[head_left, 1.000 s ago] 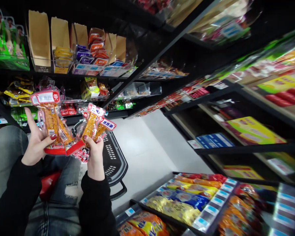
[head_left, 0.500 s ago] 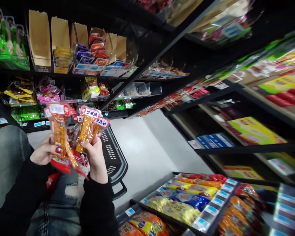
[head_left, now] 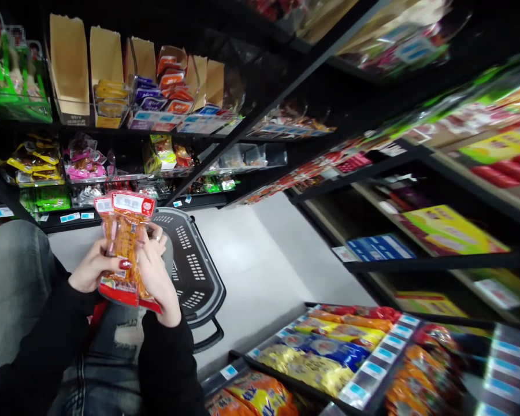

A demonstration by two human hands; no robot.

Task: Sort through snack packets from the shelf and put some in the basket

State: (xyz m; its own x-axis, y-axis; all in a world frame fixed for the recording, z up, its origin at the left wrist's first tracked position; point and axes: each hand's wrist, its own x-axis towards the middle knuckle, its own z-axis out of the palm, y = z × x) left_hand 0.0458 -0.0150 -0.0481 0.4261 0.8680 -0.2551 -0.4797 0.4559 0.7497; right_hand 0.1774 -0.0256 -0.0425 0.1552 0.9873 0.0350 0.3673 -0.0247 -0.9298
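Observation:
Over my lap, several clear snack packets (head_left: 123,248) are bunched together, with orange-brown strips inside, red-and-white top labels and red bottom edges. My left hand (head_left: 93,268) grips them from the left, its thumb with a dark red nail lying across the front. My right hand (head_left: 156,268) is closed against their right side, back of the hand towards me; its fingertips are partly hidden, and a ring shows on one finger. Just beyond my hands, a black shopping basket (head_left: 195,267) with slotted panels stands on the pale floor.
Shelves ahead hold cardboard boxes (head_left: 69,69) of sachets, pink packets (head_left: 84,164) and green packets (head_left: 52,198). A dark shelf post (head_left: 268,110) slants across. At lower right is a tray of yellow and blue bags (head_left: 316,346); boxed snacks (head_left: 453,231) line the right shelves.
The packets were fanned apart in two hands; now they are gathered into one bunch. My right hand has moved left and turned over against them. My left hand has shifted slightly right.

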